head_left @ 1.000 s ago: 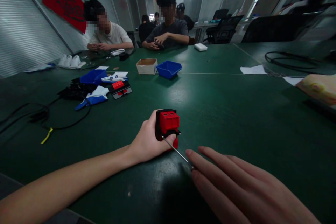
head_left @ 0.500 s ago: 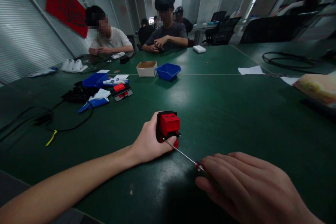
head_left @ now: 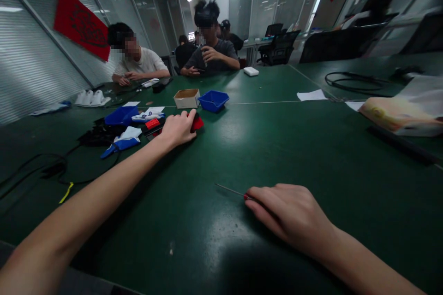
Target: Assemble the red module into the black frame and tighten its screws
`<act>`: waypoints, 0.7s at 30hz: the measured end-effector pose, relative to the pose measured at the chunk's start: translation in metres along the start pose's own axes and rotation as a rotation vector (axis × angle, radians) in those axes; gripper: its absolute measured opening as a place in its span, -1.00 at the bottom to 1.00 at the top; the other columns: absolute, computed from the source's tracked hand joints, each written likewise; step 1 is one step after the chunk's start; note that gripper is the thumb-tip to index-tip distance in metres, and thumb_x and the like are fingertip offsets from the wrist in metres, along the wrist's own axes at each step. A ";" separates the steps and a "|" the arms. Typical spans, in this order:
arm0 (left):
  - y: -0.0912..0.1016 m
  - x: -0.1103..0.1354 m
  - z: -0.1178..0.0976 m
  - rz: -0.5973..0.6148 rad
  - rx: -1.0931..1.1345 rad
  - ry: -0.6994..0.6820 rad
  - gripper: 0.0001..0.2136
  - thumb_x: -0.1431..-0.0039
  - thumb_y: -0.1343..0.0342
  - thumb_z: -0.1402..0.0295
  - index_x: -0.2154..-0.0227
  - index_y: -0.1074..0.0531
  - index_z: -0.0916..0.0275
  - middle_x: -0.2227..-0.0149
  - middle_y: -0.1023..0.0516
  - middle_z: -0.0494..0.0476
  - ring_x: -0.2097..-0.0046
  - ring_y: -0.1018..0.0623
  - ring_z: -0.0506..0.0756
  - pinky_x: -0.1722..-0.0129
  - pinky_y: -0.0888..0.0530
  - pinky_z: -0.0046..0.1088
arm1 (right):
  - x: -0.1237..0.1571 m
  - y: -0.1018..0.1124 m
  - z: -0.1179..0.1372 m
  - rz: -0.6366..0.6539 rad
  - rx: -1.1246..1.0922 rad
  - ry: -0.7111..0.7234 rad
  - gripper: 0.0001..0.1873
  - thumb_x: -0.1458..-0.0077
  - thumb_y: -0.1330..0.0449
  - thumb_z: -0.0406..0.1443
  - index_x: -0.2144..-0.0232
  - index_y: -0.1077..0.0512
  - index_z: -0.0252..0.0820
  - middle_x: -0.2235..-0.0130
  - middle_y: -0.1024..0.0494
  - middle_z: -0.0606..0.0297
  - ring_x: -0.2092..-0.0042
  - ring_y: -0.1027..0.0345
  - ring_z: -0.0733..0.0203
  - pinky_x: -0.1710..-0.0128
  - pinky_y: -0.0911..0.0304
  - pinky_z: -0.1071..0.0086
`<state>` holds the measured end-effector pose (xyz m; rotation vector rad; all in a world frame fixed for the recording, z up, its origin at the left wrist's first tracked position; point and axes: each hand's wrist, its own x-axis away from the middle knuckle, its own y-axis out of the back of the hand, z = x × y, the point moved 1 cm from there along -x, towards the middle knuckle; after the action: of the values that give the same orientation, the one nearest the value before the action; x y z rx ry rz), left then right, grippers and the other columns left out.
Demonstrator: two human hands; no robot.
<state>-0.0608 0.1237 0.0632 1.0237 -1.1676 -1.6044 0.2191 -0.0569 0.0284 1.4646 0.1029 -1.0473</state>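
My left hand [head_left: 178,128] is stretched out across the table, its fingers curled over a red-and-black block [head_left: 197,123]. Most of that block is hidden beneath the fingers. Just left of the hand lies a similar red-and-black piece [head_left: 152,124], partly covered by my wrist. Closer to me, my right hand [head_left: 287,209] is closed around the handle of a screwdriver [head_left: 230,190]. Its thin metal shaft points left, low over the green tabletop, and touches no other part.
Beyond my left hand stand a small cardboard box [head_left: 187,99] and a blue bin [head_left: 213,101]. Another blue bin [head_left: 121,115], work gloves [head_left: 124,140] and black cables [head_left: 64,161] lie at left. A plastic bag [head_left: 398,110] rests at right. Two people sit across the table [head_left: 263,147].
My left hand has carried the red-and-black block forward and left, away from the screwdriver tip. My right hand has shifted slightly up and left, still gripping the screwdriver.
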 end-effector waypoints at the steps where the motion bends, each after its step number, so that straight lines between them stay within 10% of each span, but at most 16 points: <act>1: -0.002 -0.011 0.006 0.009 -0.020 0.015 -0.31 -0.15 -0.18 0.17 -0.28 -0.13 0.35 -0.13 -0.41 0.59 -0.06 -0.51 0.51 -0.03 -0.38 0.00 | 0.000 -0.001 -0.001 0.001 -0.001 -0.006 -0.67 -0.43 0.03 -0.28 0.26 -0.49 -0.26 0.47 -0.54 0.35 0.53 -0.34 0.36 0.50 -0.14 0.39; 10: -0.016 -0.049 0.035 0.043 -0.106 0.112 -0.34 -0.21 -0.13 0.07 -0.24 -0.19 0.39 -0.13 -0.39 0.64 -0.10 -0.46 0.50 -0.07 -0.29 -0.01 | 0.003 -0.001 -0.005 -0.002 0.007 -0.038 -0.67 -0.42 0.03 -0.29 0.26 -0.49 -0.25 0.49 -0.53 0.38 0.55 -0.35 0.33 0.49 -0.14 0.36; 21: 0.004 0.012 0.089 -0.012 -0.081 0.244 -0.21 -0.27 0.15 -0.17 -0.35 -0.03 0.37 -0.28 -0.26 0.63 -0.20 -0.37 0.54 -0.07 -0.37 0.03 | 0.003 -0.001 -0.004 -0.021 -0.021 -0.047 -0.68 -0.42 0.03 -0.29 0.25 -0.49 -0.25 0.47 -0.55 0.37 0.54 -0.35 0.33 0.48 -0.14 0.38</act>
<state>-0.1469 0.1338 0.0849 1.1394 -0.9269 -1.4757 0.2220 -0.0542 0.0249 1.4222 0.0955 -1.0940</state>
